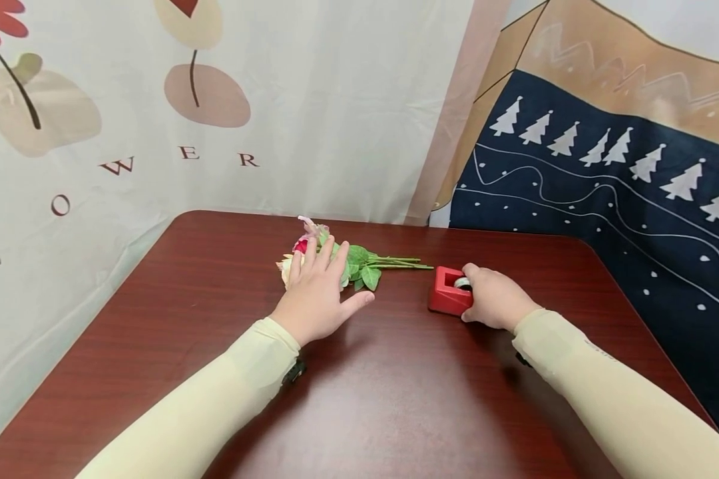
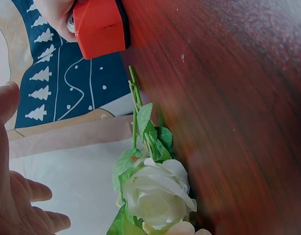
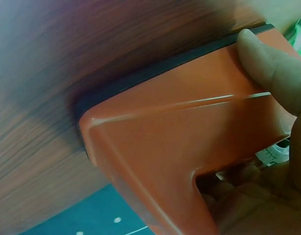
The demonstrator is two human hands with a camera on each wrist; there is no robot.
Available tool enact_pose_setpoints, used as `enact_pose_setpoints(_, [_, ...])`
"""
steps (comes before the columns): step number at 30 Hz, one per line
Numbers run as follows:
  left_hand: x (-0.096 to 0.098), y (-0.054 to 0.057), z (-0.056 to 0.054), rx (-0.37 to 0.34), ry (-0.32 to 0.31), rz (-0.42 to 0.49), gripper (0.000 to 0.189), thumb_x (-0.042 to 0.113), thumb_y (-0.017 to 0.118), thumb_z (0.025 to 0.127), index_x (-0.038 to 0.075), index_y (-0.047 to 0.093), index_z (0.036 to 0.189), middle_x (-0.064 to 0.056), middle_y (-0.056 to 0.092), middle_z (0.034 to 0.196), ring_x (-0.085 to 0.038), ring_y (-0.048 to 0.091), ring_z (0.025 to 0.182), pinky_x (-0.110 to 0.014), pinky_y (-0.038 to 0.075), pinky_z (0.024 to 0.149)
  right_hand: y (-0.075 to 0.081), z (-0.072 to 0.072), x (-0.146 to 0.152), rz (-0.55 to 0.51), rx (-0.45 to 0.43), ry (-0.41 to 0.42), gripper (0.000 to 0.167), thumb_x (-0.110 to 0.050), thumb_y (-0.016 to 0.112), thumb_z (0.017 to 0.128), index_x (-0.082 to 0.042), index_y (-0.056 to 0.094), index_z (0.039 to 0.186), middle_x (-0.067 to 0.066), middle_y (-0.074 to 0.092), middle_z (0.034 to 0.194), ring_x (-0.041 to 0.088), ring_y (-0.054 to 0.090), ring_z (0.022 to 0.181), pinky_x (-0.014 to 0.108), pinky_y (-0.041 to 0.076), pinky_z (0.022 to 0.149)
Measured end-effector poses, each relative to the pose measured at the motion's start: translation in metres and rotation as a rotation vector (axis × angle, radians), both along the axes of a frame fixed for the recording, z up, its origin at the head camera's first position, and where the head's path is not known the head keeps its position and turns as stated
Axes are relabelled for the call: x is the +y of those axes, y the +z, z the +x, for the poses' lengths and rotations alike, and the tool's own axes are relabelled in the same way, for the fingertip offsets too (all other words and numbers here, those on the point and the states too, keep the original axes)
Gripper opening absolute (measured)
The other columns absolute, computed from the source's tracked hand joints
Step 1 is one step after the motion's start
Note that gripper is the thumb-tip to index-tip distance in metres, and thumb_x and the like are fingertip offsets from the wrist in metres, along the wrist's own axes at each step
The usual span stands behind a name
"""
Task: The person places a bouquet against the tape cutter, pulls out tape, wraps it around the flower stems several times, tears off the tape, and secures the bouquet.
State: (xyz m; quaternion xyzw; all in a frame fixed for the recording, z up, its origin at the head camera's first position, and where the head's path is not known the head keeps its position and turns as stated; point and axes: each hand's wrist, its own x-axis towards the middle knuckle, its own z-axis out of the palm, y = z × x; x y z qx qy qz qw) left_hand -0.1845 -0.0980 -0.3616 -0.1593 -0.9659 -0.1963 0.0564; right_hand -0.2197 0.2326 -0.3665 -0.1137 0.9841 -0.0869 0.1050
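Observation:
A red tape dispenser [image 1: 446, 293] with a small roll inside sits on the right half of the table. My right hand [image 1: 496, 296] grips it from the right, thumb on the near side, fingers over the far side. In the right wrist view the thumb presses the dispenser's [image 3: 155, 132] side just above its black base. My left hand [image 1: 314, 299], fingers straight and spread, hovers over artificial flowers [image 1: 359, 263] and partly covers them. The left wrist view shows a white rose [image 2: 157, 191] with green leaves, apart from the left fingers [image 2: 40, 191].
The dark red wooden table [image 1: 359, 399] runs back to a pale curtain [image 1: 335, 120] with printed flowers and letters. At the right hangs a navy cloth [image 1: 575, 179] with white trees. The green flower stems [image 1: 401, 263] point right, toward the dispenser.

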Motion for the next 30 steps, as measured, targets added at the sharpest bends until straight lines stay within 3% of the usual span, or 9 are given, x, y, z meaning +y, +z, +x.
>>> enact_pose_setpoints(18, [-0.006,-0.001,-0.003,0.000,0.010,0.017,0.097,0.066,0.062,0.096,0.012,0.025,0.167,-0.019,0.018,0.175,-0.045,0.002,0.164,-0.067,0.002,0.128,-0.003,0.016,-0.064,0.013,0.055,0.146,0.063,-0.022,0.097,0.074,-0.008,0.057,0.121,0.009,0.070,0.109,0.023,0.065,0.095,0.043,0.058,0.092])
enact_pose_setpoints(30, [-0.008,0.000,-0.003,0.001,0.012,0.022,0.097,0.067,0.061,0.096,0.012,0.024,0.168,-0.018,0.015,0.176,-0.047,0.004,0.163,-0.066,0.001,0.128,-0.004,0.027,-0.108,0.010,0.089,0.236,0.058,-0.019,0.097,0.070,-0.011,0.057,0.112,0.005,0.068,0.100,0.021,0.065,0.087,0.041,0.057,0.084])
